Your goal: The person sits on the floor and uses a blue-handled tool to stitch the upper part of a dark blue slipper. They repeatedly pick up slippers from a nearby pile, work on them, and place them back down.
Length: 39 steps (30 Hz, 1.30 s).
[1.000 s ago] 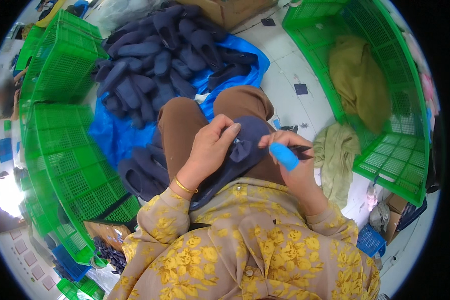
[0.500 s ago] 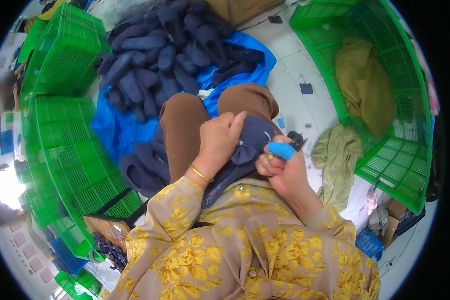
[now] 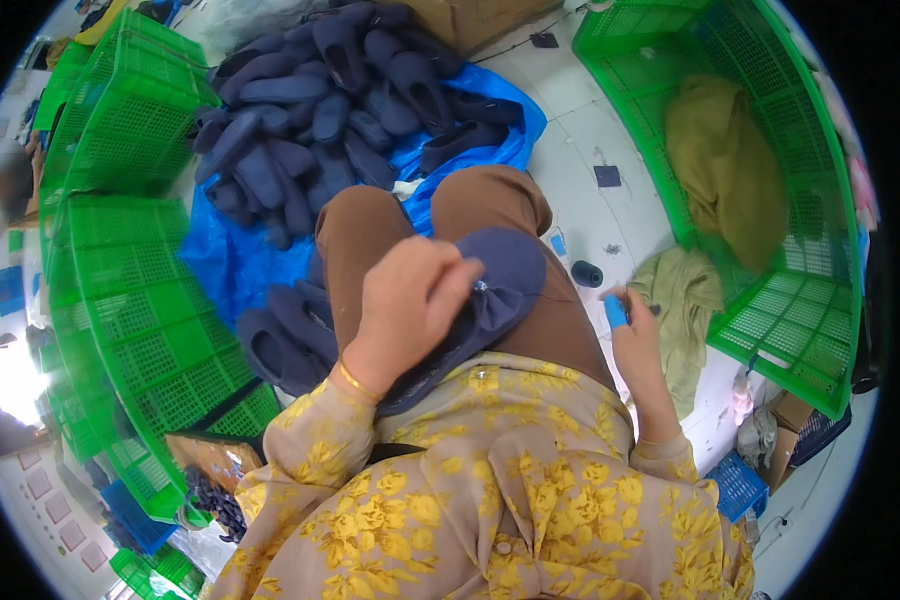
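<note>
Navy slipper [image 3: 511,262] in left hand [image 3: 407,305], edge clear of right hand [image 3: 638,340]

Footwear workshop, seemingly (heaped navy shoes [image 3: 332,118], green crates [image 3: 130,285]).

I viewed the upper limbs from above. My left forearm [image 3: 315,428] slanted from near left toward the centre; beyond its wrist [image 3: 362,376], my left hand [image 3: 402,312] lay back upward, fingers curled and partly hidden, thumb [image 3: 454,286] directed right. My right forearm [image 3: 667,458] extended from near right toward far; my right hand [image 3: 638,345], fingers bent, stood well apart.
</note>
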Motion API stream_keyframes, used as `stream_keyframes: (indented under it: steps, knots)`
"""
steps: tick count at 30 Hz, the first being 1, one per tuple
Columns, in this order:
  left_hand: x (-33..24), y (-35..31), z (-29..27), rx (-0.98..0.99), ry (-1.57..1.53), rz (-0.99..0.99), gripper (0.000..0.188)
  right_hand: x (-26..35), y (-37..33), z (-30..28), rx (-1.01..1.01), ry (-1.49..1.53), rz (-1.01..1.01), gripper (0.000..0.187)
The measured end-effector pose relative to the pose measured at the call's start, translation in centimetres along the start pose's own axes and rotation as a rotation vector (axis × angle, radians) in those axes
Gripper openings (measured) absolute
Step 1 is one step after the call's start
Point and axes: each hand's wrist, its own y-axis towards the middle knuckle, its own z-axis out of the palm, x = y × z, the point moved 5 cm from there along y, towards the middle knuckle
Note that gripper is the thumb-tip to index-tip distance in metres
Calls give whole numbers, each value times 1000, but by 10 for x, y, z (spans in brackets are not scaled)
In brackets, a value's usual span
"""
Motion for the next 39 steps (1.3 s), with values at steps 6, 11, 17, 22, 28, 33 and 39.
stream_keyframes:
  steps: [6, 11, 17, 22, 28, 33, 39]
  knots:
    - [-15, -11, 18, 118, 144, 65, 25, 38, -13, 0, 227, -2, 50, 28]
    - [15, -15, 16, 128, -238, -319, 9, 104, -23, 42, 478, 299, -47, 21]
    - [28, -19, 18, 181, -499, -544, 12, 123, -14, 59, 413, 167, -50, 10]
    - [30, -19, 18, 186, -522, -576, 12, 124, -15, 59, 410, 124, -88, 15]
    - [34, -19, 21, 211, -496, -528, 14, 125, -12, 64, 416, 70, -135, 24]
    - [32, -17, 17, 243, -532, -586, 15, 121, -11, 67, 435, 17, -178, 35]
    - [27, -12, 8, 404, -515, -620, 19, 117, -13, 68, 409, 32, -350, 34]
